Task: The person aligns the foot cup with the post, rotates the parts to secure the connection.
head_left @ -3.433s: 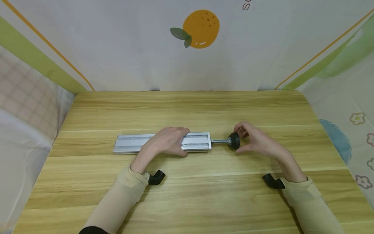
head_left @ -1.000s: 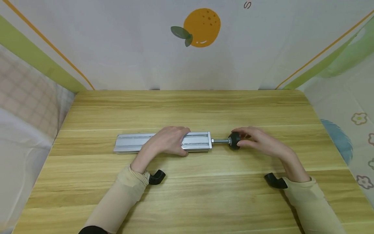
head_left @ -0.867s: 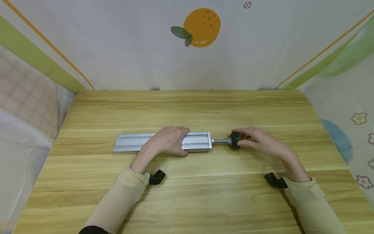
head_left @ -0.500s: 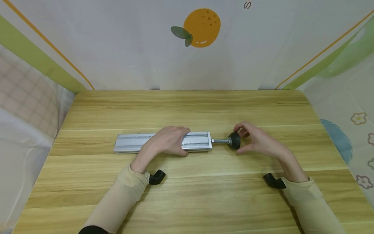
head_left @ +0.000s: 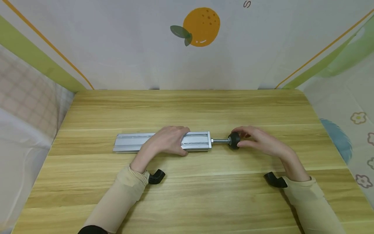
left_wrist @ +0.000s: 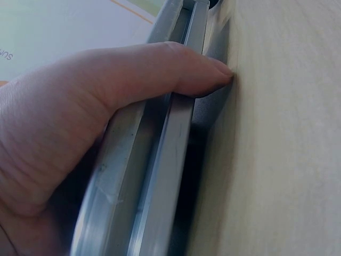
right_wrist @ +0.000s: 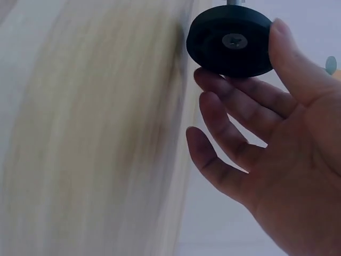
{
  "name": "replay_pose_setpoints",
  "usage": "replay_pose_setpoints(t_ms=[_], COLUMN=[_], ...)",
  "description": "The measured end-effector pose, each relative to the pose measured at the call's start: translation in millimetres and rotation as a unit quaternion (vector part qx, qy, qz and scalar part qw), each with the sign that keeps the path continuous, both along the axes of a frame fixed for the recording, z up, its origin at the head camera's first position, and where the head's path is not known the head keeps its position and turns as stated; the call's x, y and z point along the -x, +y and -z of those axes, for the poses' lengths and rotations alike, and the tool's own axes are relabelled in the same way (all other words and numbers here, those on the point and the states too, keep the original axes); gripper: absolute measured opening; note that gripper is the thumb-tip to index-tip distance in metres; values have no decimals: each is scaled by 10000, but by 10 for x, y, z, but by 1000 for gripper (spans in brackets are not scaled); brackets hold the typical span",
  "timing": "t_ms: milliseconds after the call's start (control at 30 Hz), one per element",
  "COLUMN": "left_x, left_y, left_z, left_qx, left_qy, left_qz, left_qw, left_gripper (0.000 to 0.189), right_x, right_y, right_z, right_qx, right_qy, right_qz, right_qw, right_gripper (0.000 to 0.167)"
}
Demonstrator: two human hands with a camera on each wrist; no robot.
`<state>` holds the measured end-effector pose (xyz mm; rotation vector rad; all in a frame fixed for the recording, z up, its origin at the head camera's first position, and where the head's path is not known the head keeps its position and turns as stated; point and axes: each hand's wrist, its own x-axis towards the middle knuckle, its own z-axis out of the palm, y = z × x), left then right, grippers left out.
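A silver aluminium profile (head_left: 198, 141) lies lengthwise across the table. My left hand (head_left: 168, 141) grips it from above near its middle, the thumb down along the near side in the left wrist view; the far fingers are partly hidden. From the plate on the profile's right end a threaded rod (head_left: 220, 141) sticks out, with a nut by the plate. At the rod's outer end sits a black round levelling foot (right_wrist: 230, 45), its screw head showing in the right wrist view. My right hand (head_left: 260, 139) pinches the foot's rim between thumb and fingers, the other fingers loosely bent.
The wood-grain table (head_left: 187, 201) extends on all sides of the profile. A white sheet with a printed orange (head_left: 201, 27) hangs behind its back edge. Black curved pieces (head_left: 156, 176) stick out at both sleeve cuffs.
Half a second ago my right thumb and fingers were spread wider on the foot; now they have rolled and drawn together round its rim. The left hand and profile stay put.
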<state>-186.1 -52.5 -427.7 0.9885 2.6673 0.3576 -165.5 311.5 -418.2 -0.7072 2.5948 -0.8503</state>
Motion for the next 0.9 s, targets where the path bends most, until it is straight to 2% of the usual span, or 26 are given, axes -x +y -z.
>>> replay_pose_setpoints(t_ms=[200,400,500,700,900], left_x=[0,-2,-4,-7,-6], left_y=[-3,-2,-1,-2,-2], left_z=[0,-3,-5,-7,-9], left_qx=[3,-16,-12,-29,-56], left_qy=[-7,19,36,67,75], left_qz=[-18,6,15,25,25], left_qw=[10000,10000,10000,10000,10000], left_gripper=[60,61,62,63,57], right_x=[-3,-2,-8,-11,0], right_y=[5,-43,-75,-95,-46], right_z=[-11,-7,-4,8,2], right_qx=[-85,287,388,420,217], right_qy=[-116,-228,-167,-121,-5], right_qz=[-62,213,322,339,108], right_qw=[9999,9991,9986,9985,9997], right_gripper=[53,70,73,67,53])
